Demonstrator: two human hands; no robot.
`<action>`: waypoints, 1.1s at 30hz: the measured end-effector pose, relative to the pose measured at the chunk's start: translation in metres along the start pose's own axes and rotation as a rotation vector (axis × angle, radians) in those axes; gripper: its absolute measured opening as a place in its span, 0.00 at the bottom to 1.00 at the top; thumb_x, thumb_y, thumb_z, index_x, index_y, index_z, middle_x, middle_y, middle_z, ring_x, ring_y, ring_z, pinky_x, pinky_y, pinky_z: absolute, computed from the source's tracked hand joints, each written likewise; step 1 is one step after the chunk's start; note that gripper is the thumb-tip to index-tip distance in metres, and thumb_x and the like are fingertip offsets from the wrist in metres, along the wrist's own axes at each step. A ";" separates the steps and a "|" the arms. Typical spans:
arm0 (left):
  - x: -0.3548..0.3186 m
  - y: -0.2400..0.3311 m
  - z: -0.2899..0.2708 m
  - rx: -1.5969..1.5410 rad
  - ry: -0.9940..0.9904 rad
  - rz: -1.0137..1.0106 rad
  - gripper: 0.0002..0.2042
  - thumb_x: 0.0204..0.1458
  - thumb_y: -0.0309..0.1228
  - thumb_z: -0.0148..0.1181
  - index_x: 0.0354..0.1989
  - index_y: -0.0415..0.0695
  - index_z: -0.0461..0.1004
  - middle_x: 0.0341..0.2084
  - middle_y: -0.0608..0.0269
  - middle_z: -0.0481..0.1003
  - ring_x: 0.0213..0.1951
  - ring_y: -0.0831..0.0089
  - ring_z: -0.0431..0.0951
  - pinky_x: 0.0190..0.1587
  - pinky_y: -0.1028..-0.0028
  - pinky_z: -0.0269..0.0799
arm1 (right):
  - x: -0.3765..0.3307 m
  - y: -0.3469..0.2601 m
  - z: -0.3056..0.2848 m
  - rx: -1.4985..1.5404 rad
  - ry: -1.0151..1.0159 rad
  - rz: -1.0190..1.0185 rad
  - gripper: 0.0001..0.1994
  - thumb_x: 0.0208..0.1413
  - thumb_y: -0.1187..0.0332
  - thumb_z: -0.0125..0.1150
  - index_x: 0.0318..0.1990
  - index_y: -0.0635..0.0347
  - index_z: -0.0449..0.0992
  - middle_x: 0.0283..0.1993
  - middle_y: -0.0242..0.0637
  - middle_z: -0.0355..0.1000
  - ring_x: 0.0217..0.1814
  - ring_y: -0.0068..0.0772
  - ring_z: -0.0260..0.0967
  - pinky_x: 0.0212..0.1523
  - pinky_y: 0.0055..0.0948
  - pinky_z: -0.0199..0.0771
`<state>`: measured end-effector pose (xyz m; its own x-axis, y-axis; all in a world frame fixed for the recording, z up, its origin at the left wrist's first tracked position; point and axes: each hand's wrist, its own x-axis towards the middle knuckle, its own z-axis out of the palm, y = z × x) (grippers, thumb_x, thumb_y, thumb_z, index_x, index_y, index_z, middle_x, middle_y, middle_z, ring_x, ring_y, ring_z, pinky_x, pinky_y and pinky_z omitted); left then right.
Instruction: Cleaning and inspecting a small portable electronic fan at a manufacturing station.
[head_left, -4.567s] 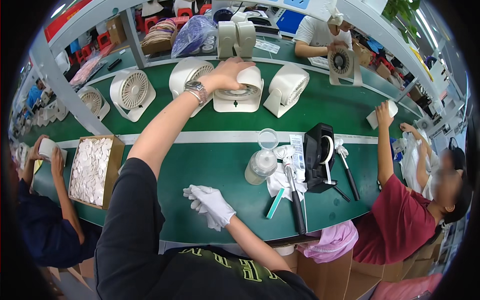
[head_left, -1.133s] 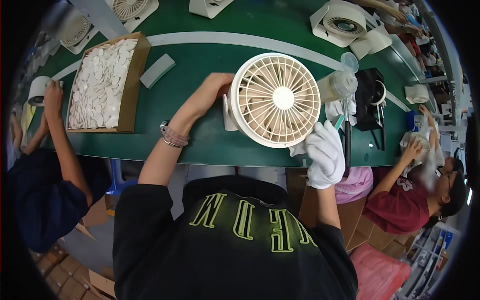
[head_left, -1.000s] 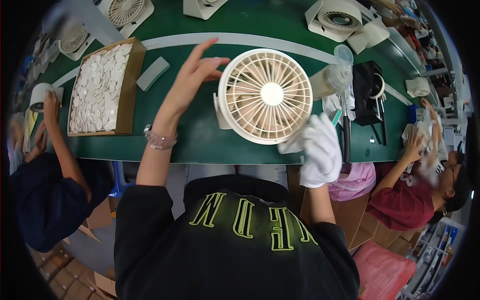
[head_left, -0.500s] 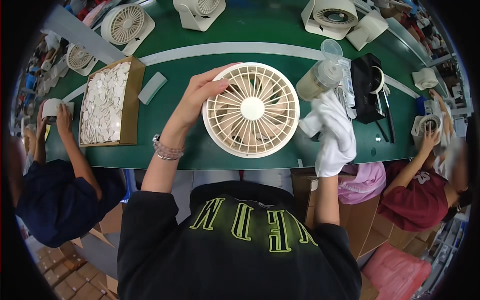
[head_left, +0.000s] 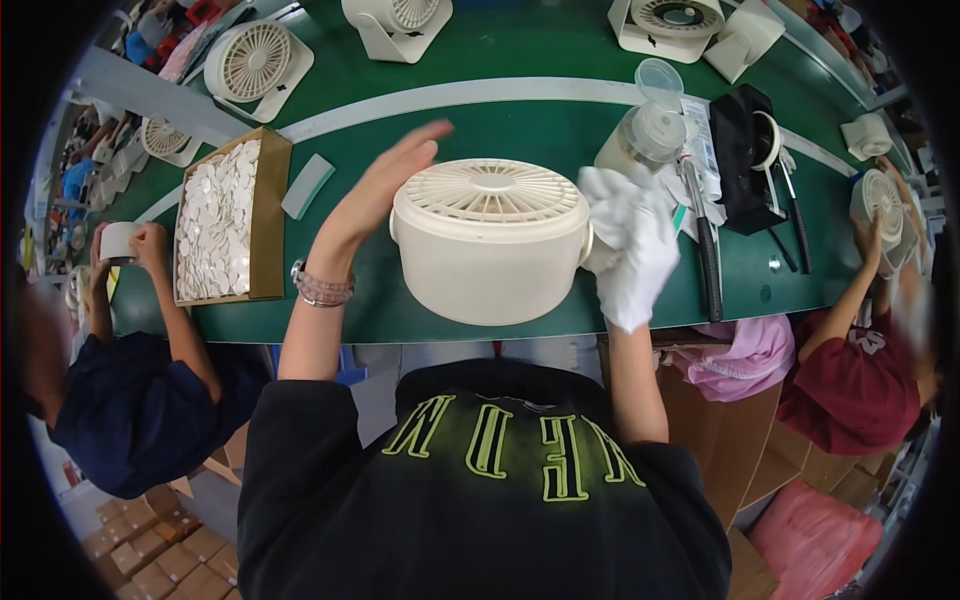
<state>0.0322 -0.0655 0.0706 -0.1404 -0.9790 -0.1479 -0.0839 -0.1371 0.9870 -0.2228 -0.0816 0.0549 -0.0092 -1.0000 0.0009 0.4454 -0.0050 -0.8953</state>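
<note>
A cream-coloured round fan (head_left: 490, 260) is in front of me at the table's near edge. Its slatted grille faces up and away, and its smooth side wall is turned toward me. Beside its upper left rim is my left hand (head_left: 385, 195), bare, with a beaded bracelet at the wrist. The fingers there are stretched out and apart, not wrapped round the fan. My right hand (head_left: 635, 255) is covered in loose white fabric, apparently a glove, and lies against the fan's right side by the pivot knob. Folds hide its fingers.
At left stand a cardboard box (head_left: 270, 215) of white discs and a pale green-edged block (head_left: 308, 186). A clear jar (head_left: 640, 135), a black-handled tool (head_left: 707, 250) and a black holder (head_left: 745, 160) are at right. More fans (head_left: 258, 65) line the far side. Co-workers sit both sides.
The fan has tipped, its grille turning from facing up to tilting away, so its side shows. My left fingers have come off the grille. My right hand has moved left against the fan.
</note>
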 end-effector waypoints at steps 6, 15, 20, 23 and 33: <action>-0.038 -0.015 -0.010 -0.055 -0.033 0.591 0.51 0.37 0.37 0.70 0.67 0.51 0.39 0.61 0.49 0.56 0.63 0.55 0.55 0.62 0.62 0.52 | -0.026 0.008 -0.006 0.315 0.101 -0.033 0.21 0.61 0.69 0.42 0.58 0.74 0.56 0.54 0.56 0.64 0.59 0.48 0.62 0.60 0.36 0.60; -0.010 -0.049 0.010 0.385 0.070 0.980 0.45 0.30 0.34 0.73 0.61 0.50 0.53 0.57 0.45 0.59 0.59 0.47 0.59 0.58 0.54 0.57 | -0.021 -0.031 0.070 -1.107 -0.361 -0.733 0.18 0.54 0.60 0.50 0.48 0.62 0.71 0.49 0.43 0.68 0.54 0.40 0.64 0.54 0.37 0.63; -0.022 -0.059 0.011 0.276 0.241 0.552 0.34 0.33 0.33 0.72 0.51 0.51 0.59 0.53 0.47 0.63 0.56 0.42 0.61 0.55 0.49 0.61 | -0.027 -0.027 0.094 -1.206 -0.684 -0.875 0.17 0.48 0.60 0.56 0.43 0.58 0.72 0.41 0.39 0.68 0.45 0.40 0.66 0.47 0.33 0.64; -0.017 -0.045 0.018 0.499 0.210 0.872 0.31 0.34 0.33 0.71 0.48 0.52 0.61 0.51 0.49 0.64 0.56 0.39 0.61 0.54 0.48 0.63 | -0.018 -0.056 0.075 -1.291 -0.907 -0.701 0.19 0.55 0.60 0.50 0.52 0.60 0.68 0.46 0.43 0.69 0.51 0.40 0.65 0.54 0.33 0.61; -0.016 -0.035 0.023 0.553 0.309 1.062 0.34 0.30 0.34 0.73 0.50 0.56 0.62 0.50 0.50 0.67 0.52 0.43 0.67 0.53 0.53 0.65 | -0.013 0.006 0.037 -0.164 -0.132 -0.254 0.16 0.59 0.68 0.46 0.51 0.67 0.67 0.55 0.50 0.66 0.59 0.45 0.62 0.65 0.44 0.49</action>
<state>0.0145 -0.0413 0.0372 -0.1608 -0.5704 0.8055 -0.4869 0.7557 0.4380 -0.1870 -0.0691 0.0663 0.0197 -0.9593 0.2818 0.2932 -0.2639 -0.9189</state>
